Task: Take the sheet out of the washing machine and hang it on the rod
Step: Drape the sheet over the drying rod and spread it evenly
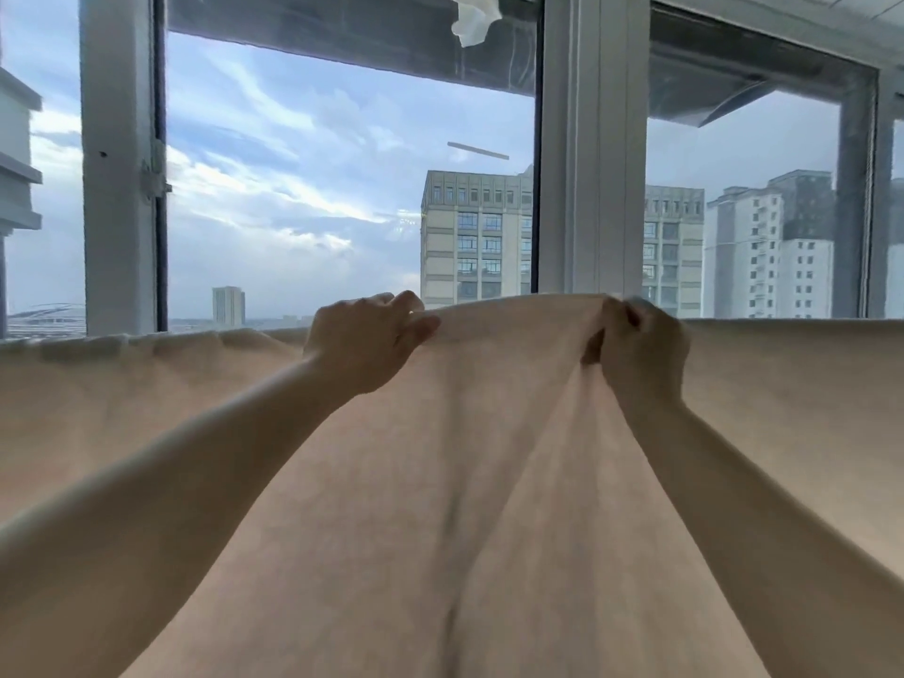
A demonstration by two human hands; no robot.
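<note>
The sheet, pale beige, hangs spread across the whole lower view, its top edge running level from left to right in front of the window; the rod under it is hidden. Both hands hold that top edge near the middle, lifting it into a low hump. The left hand has its grip curled over the edge. The right hand pinches a bunch of cloth, with folds running down from it.
</note>
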